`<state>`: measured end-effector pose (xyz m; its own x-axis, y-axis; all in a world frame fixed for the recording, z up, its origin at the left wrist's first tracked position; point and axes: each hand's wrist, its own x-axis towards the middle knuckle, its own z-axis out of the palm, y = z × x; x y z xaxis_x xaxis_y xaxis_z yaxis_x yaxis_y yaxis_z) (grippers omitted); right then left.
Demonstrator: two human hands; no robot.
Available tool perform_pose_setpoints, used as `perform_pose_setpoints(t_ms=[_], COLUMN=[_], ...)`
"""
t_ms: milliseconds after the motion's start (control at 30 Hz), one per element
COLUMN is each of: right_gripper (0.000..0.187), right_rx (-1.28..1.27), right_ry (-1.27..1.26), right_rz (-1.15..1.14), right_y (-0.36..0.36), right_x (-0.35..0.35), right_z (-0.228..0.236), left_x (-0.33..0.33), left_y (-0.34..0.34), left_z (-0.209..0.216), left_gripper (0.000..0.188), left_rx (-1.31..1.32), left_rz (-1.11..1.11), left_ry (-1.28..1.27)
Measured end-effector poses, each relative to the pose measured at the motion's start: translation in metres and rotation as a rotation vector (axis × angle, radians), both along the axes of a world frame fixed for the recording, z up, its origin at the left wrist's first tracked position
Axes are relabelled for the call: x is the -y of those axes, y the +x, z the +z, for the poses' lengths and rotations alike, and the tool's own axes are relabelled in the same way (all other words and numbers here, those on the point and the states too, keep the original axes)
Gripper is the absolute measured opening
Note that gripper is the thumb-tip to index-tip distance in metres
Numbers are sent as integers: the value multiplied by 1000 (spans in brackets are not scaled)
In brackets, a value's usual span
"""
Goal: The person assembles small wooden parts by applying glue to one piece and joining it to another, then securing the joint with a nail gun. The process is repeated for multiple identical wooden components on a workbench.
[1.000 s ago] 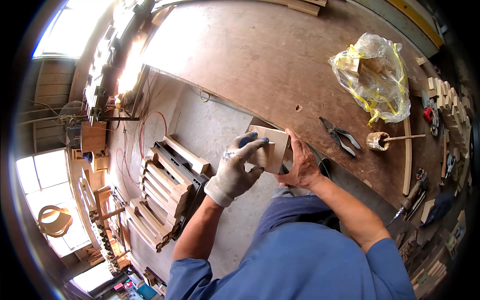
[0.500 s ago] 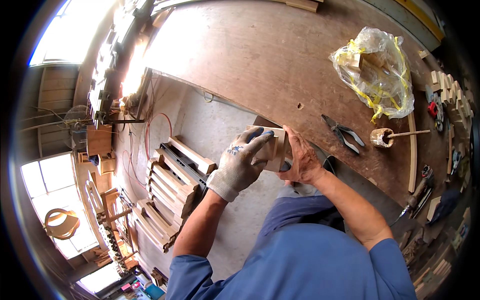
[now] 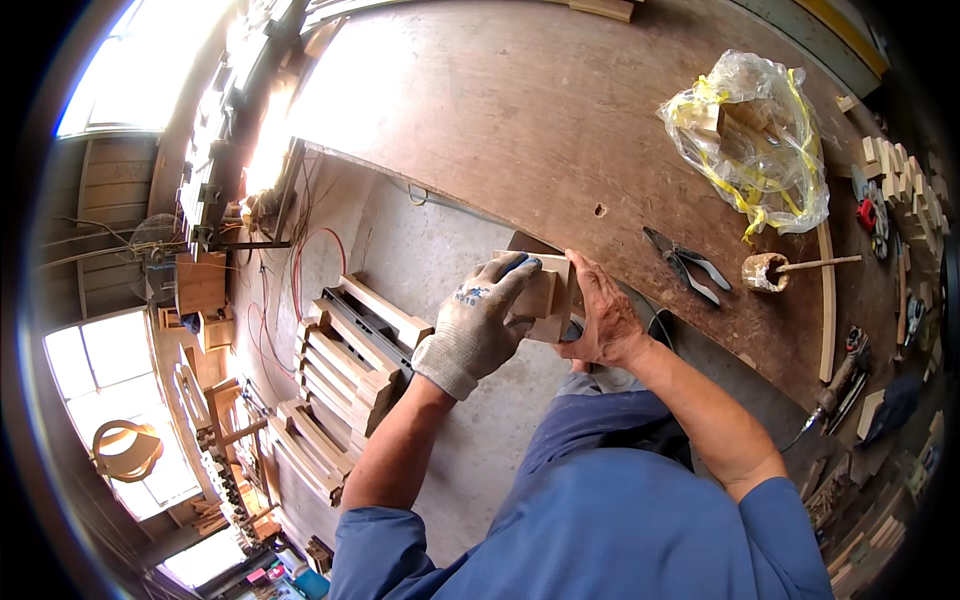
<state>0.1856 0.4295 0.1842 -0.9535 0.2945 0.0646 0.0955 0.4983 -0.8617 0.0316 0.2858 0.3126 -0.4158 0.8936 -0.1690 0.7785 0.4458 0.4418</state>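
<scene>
A light wooden workpiece (image 3: pixel 552 305), made of pieces set against each other, is held upright by the near edge of the workbench. My left hand (image 3: pixel 474 318), in a pale knit glove with blue markings, closes over its left side with the fingers reaching across the top. Bare, my right hand (image 3: pixel 607 318) grips the opposite side, thumb low and fingers along the far edge. The palms and the piece's underside are hidden. Pliers (image 3: pixel 686 265) with dark jaws lie on the bench, right of my right hand.
On the brown workbench (image 3: pixel 480 120) sit a clear plastic bag (image 3: pixel 750 145) of wood pieces, a pot with a stick (image 3: pixel 766 272) and a long wooden strip (image 3: pixel 826 310). Wooden frame parts (image 3: pixel 350 370) are stacked at left. An air tool (image 3: pixel 840 375) lies at right.
My left fingers have shifted slightly on the wooden workpiece, so more of its upper block shows. My right hand keeps its grip, and the bench things stay put.
</scene>
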Motion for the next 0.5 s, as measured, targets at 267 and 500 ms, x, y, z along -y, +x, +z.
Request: perform_pose_setpoints(t_ms=[267,500], right_gripper=[129,128], right_rx=[-9,-42], right_ry=[26,44], right_rz=[1,-8], right_y=[0,0], right_x=[1,1], right_z=[-3,-5], left_x=[-4,-5], left_y=[0,-3], left_z=[3,4], left_gripper=[68,67], left_rx=[6,32], left_rz=[-2,-15], left_ry=[-14,1])
